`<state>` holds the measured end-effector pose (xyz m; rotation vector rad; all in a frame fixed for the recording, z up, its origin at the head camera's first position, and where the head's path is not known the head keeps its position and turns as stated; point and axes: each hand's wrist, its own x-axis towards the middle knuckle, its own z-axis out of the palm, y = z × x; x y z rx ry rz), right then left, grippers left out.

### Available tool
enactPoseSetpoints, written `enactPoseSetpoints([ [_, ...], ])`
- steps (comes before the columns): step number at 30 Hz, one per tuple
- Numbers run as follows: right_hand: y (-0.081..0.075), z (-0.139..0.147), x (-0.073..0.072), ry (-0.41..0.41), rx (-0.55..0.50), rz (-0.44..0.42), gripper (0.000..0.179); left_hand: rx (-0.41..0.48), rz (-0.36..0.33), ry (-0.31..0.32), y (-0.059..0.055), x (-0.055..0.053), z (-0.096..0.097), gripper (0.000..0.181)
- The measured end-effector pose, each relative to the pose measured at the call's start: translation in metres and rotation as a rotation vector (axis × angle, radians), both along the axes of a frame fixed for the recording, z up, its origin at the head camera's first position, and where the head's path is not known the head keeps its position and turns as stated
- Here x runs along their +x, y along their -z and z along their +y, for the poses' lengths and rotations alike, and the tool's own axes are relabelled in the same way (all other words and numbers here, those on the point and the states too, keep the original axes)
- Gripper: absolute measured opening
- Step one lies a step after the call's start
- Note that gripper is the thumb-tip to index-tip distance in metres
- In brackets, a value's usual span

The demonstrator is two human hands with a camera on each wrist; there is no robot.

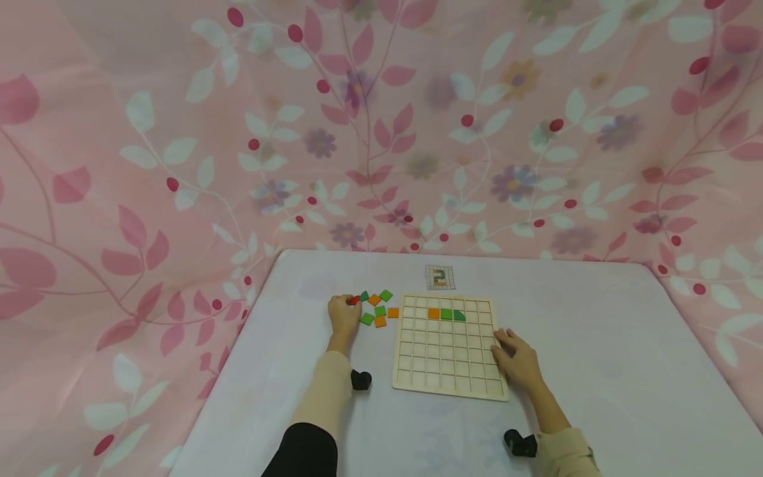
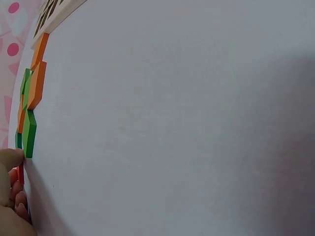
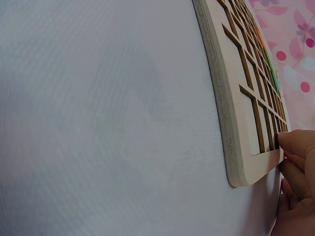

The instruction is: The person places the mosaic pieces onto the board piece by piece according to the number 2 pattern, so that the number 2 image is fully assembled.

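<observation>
My left hand [image 1: 344, 315] is at the left end of a group of small tiles, and its thumb and fingers pinch a red tile [image 1: 354, 300]. Beside it lie a dark green tile [image 1: 365, 296], several orange tiles [image 1: 380, 321] and several light green tiles [image 1: 367, 319]. My right hand [image 1: 517, 359] holds the right edge of a wooden grid board [image 1: 450, 395], thumb over the rim and fingers along the side. In one upper row of the board sit an orange square [image 1: 434, 313], a green square [image 1: 446, 314] and a dark green piece with a rounded corner [image 1: 459, 316].
A small card [image 1: 440, 277] with a gridded pattern lies behind the board. White cloth [image 1: 620, 358] covers the table, and a pink floral curtain [image 1: 417, 132] hangs behind it. Black wrist devices [image 1: 360, 380] show beside both forearms.
</observation>
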<state>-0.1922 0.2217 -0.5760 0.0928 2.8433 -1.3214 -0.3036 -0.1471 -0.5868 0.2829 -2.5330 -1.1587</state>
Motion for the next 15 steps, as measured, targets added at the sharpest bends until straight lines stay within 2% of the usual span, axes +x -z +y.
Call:
enactPoseSetpoints([
  [5,0.0016,0.0010,-0.0006,0.004,0.001,0.002,0.045,0.060,0.020,0.017,-0.0008,0.0028,-0.0026,0.020],
  [15,0.0013,0.0008,-0.0002,-0.005,0.000,-0.005,0.045,0.059,0.061,0.034,0.0009,0.0053,-0.0050,0.021],
])
